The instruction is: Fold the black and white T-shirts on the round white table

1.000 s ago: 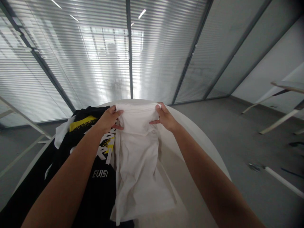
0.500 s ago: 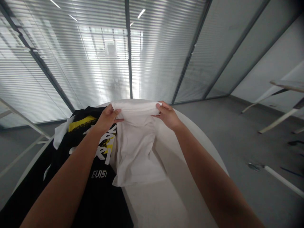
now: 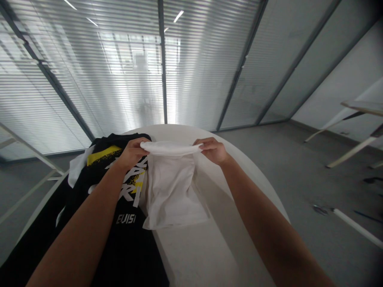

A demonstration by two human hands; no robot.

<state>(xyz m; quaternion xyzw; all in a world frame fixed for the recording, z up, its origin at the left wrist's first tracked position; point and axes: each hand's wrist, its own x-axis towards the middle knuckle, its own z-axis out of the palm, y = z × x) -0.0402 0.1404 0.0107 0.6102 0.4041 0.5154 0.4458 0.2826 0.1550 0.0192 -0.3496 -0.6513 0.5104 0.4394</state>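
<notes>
Cloth (image 3: 173, 191) on table (image 3: 191, 255), right of shirt (image 3: 128, 247); blinds (image 3: 197, 79) behind.

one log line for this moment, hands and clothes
left hand: grips white cloth | right hand: grips same cloth | cloth: far edge folded or rolled | black shirt: left of cloth, on table

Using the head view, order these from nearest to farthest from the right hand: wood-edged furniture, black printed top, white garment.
1. White garment: held in the right hand.
2. Black printed top: to the left.
3. Wood-edged furniture: at the far right edge.
</notes>
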